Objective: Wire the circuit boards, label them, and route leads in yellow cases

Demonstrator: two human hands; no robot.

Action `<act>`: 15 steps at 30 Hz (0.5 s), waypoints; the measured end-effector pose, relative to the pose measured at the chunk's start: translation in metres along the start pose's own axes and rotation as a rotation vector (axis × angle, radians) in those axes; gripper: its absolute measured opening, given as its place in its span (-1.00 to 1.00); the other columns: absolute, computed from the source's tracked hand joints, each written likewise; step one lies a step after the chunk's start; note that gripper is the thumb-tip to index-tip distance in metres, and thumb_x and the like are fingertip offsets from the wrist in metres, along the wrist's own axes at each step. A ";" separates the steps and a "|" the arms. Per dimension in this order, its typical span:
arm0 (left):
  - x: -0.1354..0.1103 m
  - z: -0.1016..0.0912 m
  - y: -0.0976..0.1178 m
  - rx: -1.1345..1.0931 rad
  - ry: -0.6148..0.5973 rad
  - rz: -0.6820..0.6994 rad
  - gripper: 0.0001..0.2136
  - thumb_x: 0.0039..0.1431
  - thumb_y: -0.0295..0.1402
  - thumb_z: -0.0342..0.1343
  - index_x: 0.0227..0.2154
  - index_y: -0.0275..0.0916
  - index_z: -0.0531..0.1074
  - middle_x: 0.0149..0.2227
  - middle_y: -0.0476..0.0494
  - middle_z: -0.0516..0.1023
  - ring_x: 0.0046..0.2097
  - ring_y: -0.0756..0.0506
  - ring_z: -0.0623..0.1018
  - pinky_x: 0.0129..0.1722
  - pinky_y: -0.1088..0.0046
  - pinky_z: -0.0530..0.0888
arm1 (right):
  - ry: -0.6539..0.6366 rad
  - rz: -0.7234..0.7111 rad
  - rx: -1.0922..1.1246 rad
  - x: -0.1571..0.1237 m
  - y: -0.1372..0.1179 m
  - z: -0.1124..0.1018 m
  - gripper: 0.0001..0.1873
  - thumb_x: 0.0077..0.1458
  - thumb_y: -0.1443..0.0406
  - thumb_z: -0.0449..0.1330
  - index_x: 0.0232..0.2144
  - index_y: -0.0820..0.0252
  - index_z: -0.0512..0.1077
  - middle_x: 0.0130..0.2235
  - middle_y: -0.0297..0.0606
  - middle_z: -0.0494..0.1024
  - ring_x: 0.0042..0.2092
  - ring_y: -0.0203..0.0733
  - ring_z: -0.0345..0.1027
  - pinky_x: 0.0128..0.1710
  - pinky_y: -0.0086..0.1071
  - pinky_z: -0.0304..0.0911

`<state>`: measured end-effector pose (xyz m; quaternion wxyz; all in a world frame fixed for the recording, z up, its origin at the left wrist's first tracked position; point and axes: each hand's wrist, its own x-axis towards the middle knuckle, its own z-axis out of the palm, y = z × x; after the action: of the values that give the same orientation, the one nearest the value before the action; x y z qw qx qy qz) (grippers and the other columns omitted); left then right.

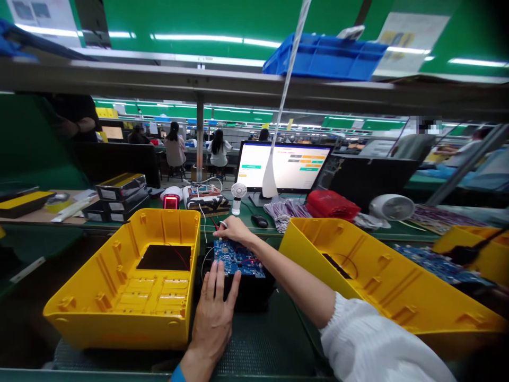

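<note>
A yellow housing (131, 276) sits at nine o'clock of the blue circuit board (238, 260). The left hand (214, 313) lies flat, fingers spread, steadying the black fixture under it. At twelve o'clock the right hand (234, 229) pinches something at the board's far edge, seemingly connecting a wire; seating it likely needs fine alignment. The pinched part itself is too small to make out.

The left hand (214, 313) covers the near edge of the black unit (248, 289) under the blue circuit board (238, 258). Beyond that board, the right hand (234, 229) hides whatever its fingertips pinch, and the monitor's (284, 166) text is too small to read.
</note>
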<state>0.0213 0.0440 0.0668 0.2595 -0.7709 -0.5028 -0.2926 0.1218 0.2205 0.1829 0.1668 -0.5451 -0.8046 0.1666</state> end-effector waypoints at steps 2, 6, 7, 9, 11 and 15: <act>0.001 0.000 0.000 0.004 0.007 -0.003 -0.28 0.04 -0.49 0.07 0.28 -0.22 -0.04 0.29 -0.53 -0.08 0.28 -0.44 0.02 0.15 -0.01 0.27 | 0.011 0.008 -0.026 -0.001 -0.004 -0.001 -0.71 -0.13 0.06 0.32 -0.59 0.17 0.50 -0.51 -0.27 0.53 -0.38 -0.23 0.39 -0.42 -0.48 0.14; 0.002 -0.001 0.000 -0.001 0.020 -0.020 -0.28 0.03 -0.53 0.07 0.28 -0.20 -0.03 0.29 -0.49 -0.08 0.29 -0.41 0.02 0.16 0.02 0.26 | 0.099 0.023 -0.090 -0.007 -0.009 -0.006 -0.68 -0.12 0.04 0.30 -0.62 0.17 0.47 -0.49 -0.20 0.52 -0.38 -0.16 0.37 -0.41 -0.41 0.10; 0.002 -0.001 0.000 -0.006 0.025 -0.024 -0.28 0.03 -0.53 0.07 0.27 -0.19 -0.02 0.30 -0.48 -0.08 0.29 -0.39 0.02 0.16 0.03 0.26 | 0.161 0.032 -0.083 -0.011 -0.009 -0.008 -0.64 -0.06 0.02 0.24 -0.62 0.17 0.45 -0.50 -0.20 0.50 -0.38 -0.17 0.36 -0.40 -0.40 0.10; 0.001 -0.001 0.001 -0.019 0.028 -0.035 -0.30 0.05 -0.52 0.06 0.27 -0.17 -0.02 0.30 -0.44 -0.08 0.29 -0.38 0.02 0.18 -0.01 0.23 | 0.308 0.022 0.038 -0.021 -0.010 -0.012 -0.53 0.09 -0.01 0.09 -0.66 0.18 0.38 -0.55 -0.23 0.44 -0.42 -0.21 0.31 -0.38 -0.40 0.09; 0.001 -0.002 0.001 -0.037 0.023 -0.043 -0.32 0.07 -0.47 0.06 0.27 -0.14 -0.01 0.31 -0.41 -0.08 0.30 -0.37 0.02 0.18 -0.10 0.17 | 0.405 -0.020 0.321 -0.037 -0.011 -0.017 -0.45 0.15 -0.03 -0.03 -0.71 0.18 0.28 -0.63 -0.30 0.34 -0.50 -0.28 0.23 -0.41 -0.42 0.09; 0.000 -0.001 0.002 -0.073 0.038 -0.050 -0.35 0.10 -0.46 0.04 0.27 -0.14 0.00 0.31 -0.40 -0.08 0.30 -0.37 0.01 0.18 -0.14 0.13 | 0.278 -0.100 0.818 -0.080 -0.021 -0.021 -0.53 0.17 0.07 -0.06 -0.67 0.19 0.23 -0.60 -0.34 0.32 -0.51 -0.32 0.18 -0.45 -0.45 0.11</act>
<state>0.0225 0.0425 0.0675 0.2334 -0.7614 -0.5059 -0.3315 0.1423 0.1402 0.2041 0.4837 -0.4118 -0.6675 0.3885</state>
